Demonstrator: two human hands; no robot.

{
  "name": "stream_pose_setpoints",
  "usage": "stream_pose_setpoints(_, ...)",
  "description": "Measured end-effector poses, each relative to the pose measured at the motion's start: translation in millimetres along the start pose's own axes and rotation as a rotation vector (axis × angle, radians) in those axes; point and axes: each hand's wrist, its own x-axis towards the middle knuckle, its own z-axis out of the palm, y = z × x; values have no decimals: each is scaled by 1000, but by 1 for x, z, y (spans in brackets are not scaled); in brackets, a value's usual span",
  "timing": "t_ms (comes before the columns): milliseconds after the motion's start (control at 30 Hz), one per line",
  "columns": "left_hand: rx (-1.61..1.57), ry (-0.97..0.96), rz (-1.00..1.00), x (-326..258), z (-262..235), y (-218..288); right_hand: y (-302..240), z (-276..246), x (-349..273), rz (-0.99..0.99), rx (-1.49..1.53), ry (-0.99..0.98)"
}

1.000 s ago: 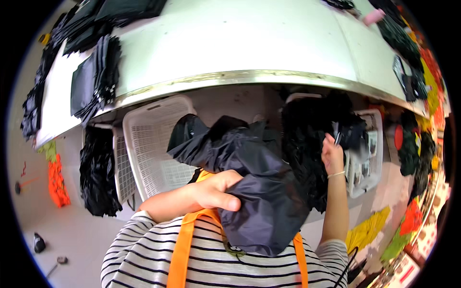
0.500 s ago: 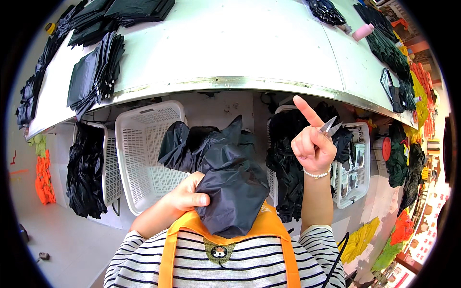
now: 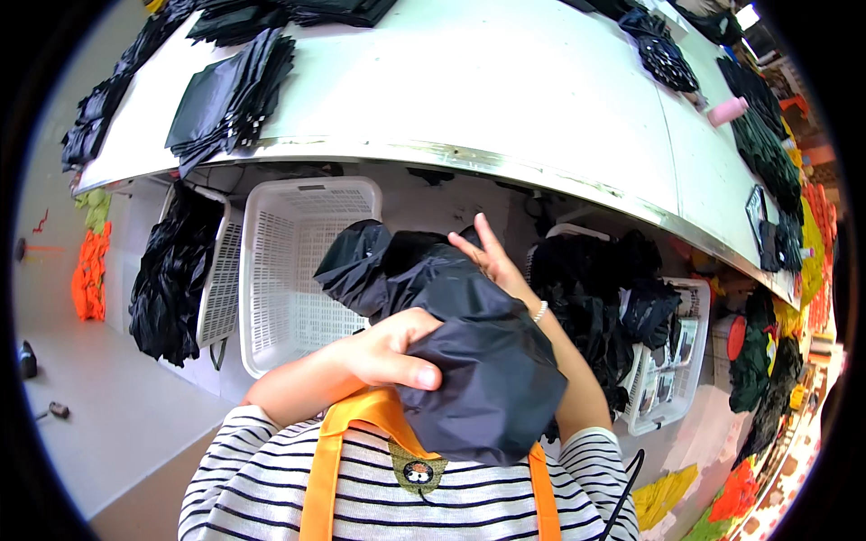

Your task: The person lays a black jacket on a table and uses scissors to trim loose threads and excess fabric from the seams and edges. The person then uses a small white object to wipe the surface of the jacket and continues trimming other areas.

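A bunched piece of thin, shiny black fabric (image 3: 487, 365) hangs in front of my chest, one end trailing up and left over a white basket. My left hand (image 3: 397, 356) grips its left side, thumb on top. Behind the fabric's upper right edge is my right hand (image 3: 499, 261), a beaded bracelet at its wrist. Two of its fingers point up and left; its palm and other fingers are hidden by the cloth. No small scissors show in it now. An orange apron (image 3: 379, 419) lies under the fabric.
A white table (image 3: 451, 90) spans the far side, bearing folded black fabric stacks (image 3: 230, 95) and a pink bottle (image 3: 727, 111). Beneath its edge stand a white plastic basket (image 3: 262, 288), black fabric (image 3: 176, 270) at left, and a basket (image 3: 690, 370) at right. Yellow cloth (image 3: 663, 496) lies lower right.
My right hand has moved left and down behind the black fabric, and the small scissors it held have gone out of sight. My left hand and the fabric have shifted right within the view.
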Motion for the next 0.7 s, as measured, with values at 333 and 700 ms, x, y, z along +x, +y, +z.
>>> stream_pose_setpoints(333,41,-402,-129,29,27,10,-5,1,54,-408,-773,168)
stream_pose_setpoints(700,573,-214,52,27,15,33,-219,-95,-243,-818,-512,902)
